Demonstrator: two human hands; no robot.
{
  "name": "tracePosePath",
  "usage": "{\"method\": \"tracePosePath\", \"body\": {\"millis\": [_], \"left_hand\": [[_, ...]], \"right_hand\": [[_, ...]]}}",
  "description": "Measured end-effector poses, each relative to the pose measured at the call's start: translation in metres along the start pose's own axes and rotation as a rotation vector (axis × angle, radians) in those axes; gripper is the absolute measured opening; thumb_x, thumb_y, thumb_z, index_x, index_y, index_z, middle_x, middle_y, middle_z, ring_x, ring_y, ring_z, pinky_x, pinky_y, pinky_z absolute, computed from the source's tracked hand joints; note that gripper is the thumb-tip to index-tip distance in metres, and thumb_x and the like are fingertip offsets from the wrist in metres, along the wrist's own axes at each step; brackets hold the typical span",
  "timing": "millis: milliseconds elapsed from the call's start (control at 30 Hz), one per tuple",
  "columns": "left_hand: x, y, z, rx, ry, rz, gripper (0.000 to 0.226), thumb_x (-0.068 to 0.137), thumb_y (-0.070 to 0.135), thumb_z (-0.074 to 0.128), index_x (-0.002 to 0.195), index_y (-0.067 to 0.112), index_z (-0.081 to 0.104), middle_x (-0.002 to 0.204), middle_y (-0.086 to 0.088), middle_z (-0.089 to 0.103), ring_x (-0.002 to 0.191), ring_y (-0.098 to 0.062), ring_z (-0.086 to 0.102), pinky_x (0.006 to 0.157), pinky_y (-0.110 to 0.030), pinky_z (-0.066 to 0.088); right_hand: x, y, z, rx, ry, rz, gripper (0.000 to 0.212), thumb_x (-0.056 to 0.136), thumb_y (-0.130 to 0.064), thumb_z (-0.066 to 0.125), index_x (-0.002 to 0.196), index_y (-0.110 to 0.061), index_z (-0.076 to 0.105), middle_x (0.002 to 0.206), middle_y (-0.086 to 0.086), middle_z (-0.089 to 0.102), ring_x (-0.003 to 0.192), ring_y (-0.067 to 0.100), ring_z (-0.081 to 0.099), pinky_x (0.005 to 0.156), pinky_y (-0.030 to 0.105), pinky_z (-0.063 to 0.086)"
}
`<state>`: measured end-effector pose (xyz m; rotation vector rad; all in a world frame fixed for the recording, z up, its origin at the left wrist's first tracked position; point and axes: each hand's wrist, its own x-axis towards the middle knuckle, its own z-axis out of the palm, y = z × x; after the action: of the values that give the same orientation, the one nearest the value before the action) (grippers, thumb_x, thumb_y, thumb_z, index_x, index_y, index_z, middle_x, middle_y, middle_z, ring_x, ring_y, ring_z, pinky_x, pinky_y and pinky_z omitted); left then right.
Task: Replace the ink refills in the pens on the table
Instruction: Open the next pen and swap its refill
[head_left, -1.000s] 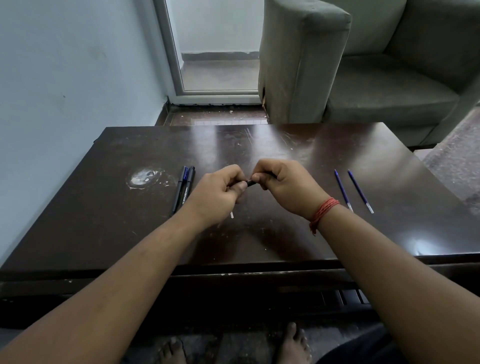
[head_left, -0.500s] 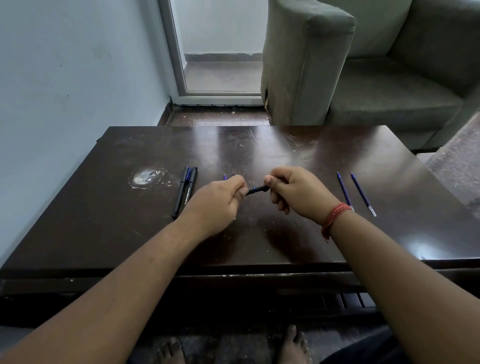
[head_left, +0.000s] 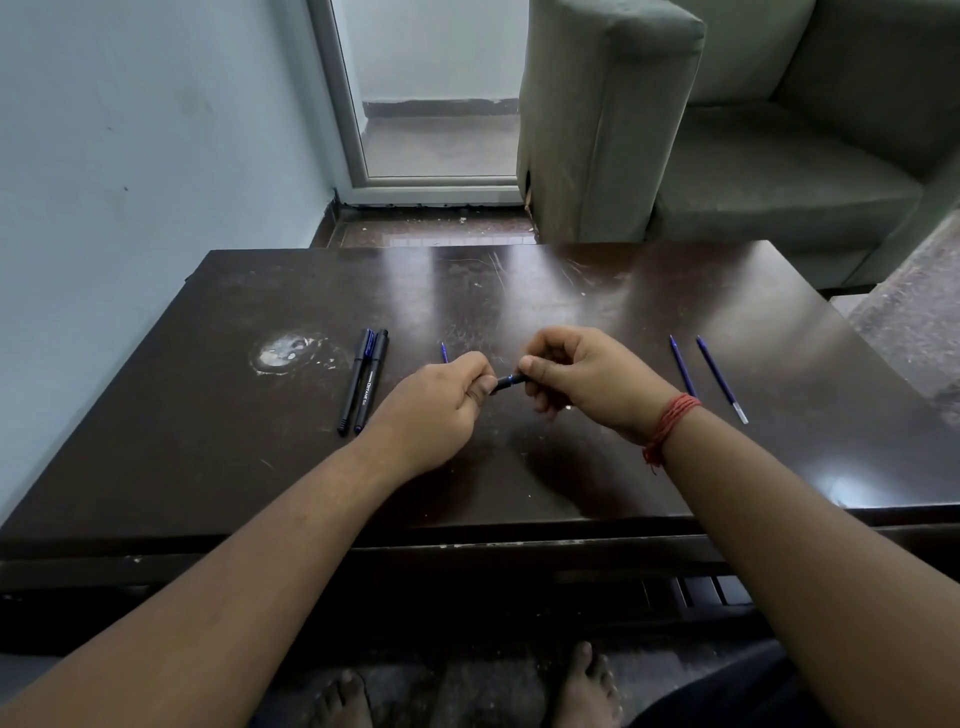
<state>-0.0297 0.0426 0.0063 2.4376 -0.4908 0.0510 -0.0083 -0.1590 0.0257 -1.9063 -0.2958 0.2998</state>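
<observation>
Above the middle of the dark table (head_left: 597, 467), the left hand (head_left: 436, 405) is curling in a fist round a pen (head_left: 510, 382) while the right hand (head_left: 587, 379), wrist cocked, is pinching its other end, possibly the tip section, two spare refills (head_left: 719, 376) lying to the right.

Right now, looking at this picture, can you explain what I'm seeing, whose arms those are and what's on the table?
The camera sits on a person's head, looking down, so the arms are their own. The left hand and right hand hold the two ends of a pen above a dark table. Two more pens lie side by side at the left; two loose blue refills lie at the right. A blue tip shows behind the left hand. A grey armchair stands beyond.
</observation>
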Motion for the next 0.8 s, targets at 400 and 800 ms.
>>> {"method": "tracePosePath", "body": {"millis": [400, 800], "left_hand": [[0.000, -0.001, 0.001, 0.003, 0.012, 0.021, 0.019, 0.104, 0.030, 0.040, 0.089, 0.022, 0.050, 0.067, -0.005, 0.061, 0.060, -0.028, 0.057, 0.062, -0.052, 0.049], [-0.001, 0.001, 0.000, -0.009, 0.022, 0.021, 0.019, 0.105, 0.026, 0.040, 0.092, 0.020, 0.052, 0.067, -0.006, 0.061, 0.059, -0.027, 0.056, 0.060, -0.051, 0.049]], "right_hand": [[-0.001, -0.003, 0.004, 0.052, 0.014, 0.111, 0.021, 0.100, -0.022, 0.055, 0.085, -0.008, 0.061, 0.069, 0.011, 0.063, 0.053, 0.020, 0.062, 0.049, 0.029, 0.051], [-0.001, -0.002, 0.004, 0.214, 0.031, 0.058, 0.009, 0.095, -0.006, 0.059, 0.100, 0.001, 0.062, 0.077, 0.012, 0.064, 0.063, 0.019, 0.065, 0.058, 0.029, 0.057]]}}
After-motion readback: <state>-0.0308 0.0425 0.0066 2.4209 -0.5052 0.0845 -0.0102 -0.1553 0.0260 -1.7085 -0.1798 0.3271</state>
